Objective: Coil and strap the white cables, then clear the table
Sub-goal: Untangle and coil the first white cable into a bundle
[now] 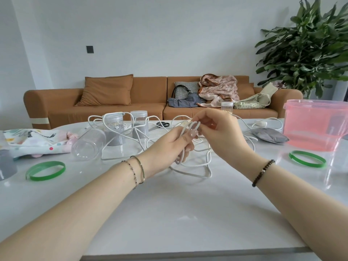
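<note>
A long white cable lies in loose tangled loops across the middle of the white table. My left hand grips a small bundle of coiled cable turns a little above the table. My right hand pinches the top loops of that same bundle, just right of the left hand. More cable strands trail back between the jars and toward the far right.
Green rings lie at left and right. Clear jars stand at the back, and one jar lies on its side. A patterned cloth is far left, scissors behind, a grey pouch and pink tub right.
</note>
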The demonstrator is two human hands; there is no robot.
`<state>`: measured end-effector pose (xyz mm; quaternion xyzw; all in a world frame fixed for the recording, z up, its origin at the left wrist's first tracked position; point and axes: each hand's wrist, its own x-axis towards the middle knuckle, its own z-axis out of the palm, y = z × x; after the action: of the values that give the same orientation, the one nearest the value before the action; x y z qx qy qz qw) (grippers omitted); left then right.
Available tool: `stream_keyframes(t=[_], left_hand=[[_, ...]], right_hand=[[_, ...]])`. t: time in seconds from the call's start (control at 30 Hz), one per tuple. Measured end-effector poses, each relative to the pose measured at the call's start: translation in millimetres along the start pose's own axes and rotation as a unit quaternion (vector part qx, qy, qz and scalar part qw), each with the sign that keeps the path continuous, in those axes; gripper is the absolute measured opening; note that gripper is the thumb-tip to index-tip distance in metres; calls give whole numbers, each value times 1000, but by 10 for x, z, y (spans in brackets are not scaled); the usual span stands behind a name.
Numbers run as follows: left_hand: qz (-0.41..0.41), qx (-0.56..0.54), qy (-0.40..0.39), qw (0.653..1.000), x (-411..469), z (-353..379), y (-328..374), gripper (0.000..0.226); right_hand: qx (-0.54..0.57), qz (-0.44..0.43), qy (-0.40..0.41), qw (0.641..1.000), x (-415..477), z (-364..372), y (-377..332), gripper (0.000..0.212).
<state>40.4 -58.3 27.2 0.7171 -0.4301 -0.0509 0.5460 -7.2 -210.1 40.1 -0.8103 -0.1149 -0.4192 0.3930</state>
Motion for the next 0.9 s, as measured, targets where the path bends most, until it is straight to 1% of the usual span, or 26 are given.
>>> stream_keyframes(t=[0.1,0.17,0.23,0.3,0.37,0.43,0.53,0.57,0.6,0.7,0.77,0.8,0.83,0.9], left_hand=[[-13,-14,-8,1000,36,-43,-44,30],[-13,-62,-13,998,56,-63,-105,27],[-15,-107,18,994,67,-83,-123,29],[-16,-186,74,980,83,-114,-97,35],[-10,-293,119,949,98,-159,-65,32],[3,-387,148,910,109,-194,-32,31],[8,-465,194,864,146,-260,-14,33],[5,-483,213,849,160,-298,-14,34],[0,-499,238,833,177,-355,-25,35],[-28,-556,328,764,212,-556,-124,39],[-44,-582,379,718,212,-658,-214,42],[-52,-592,392,702,213,-685,-240,42],[-62,-601,391,694,209,-689,-247,41],[-82,-617,358,696,196,-652,-199,37]], right_hand=[[-16,-6,20,1000,2,5,13,24],[13,8,16,1000,10,11,26,28],[40,21,-3,999,5,12,45,39],[36,40,-37,998,-12,24,59,52],[9,65,-87,994,-36,59,54,53],[-20,74,-144,987,-59,98,50,47],[-39,91,-221,970,-98,126,37,22],[-41,95,-236,966,-114,122,26,17],[-45,94,-242,965,-127,118,13,20],[-40,71,-213,974,-148,84,-47,33],[-22,40,-185,982,-144,46,-57,31],[-25,22,-173,984,-139,34,-49,27],[-34,6,-160,987,-136,26,-35,22],[-50,-19,-130,990,-117,22,-8,14]])
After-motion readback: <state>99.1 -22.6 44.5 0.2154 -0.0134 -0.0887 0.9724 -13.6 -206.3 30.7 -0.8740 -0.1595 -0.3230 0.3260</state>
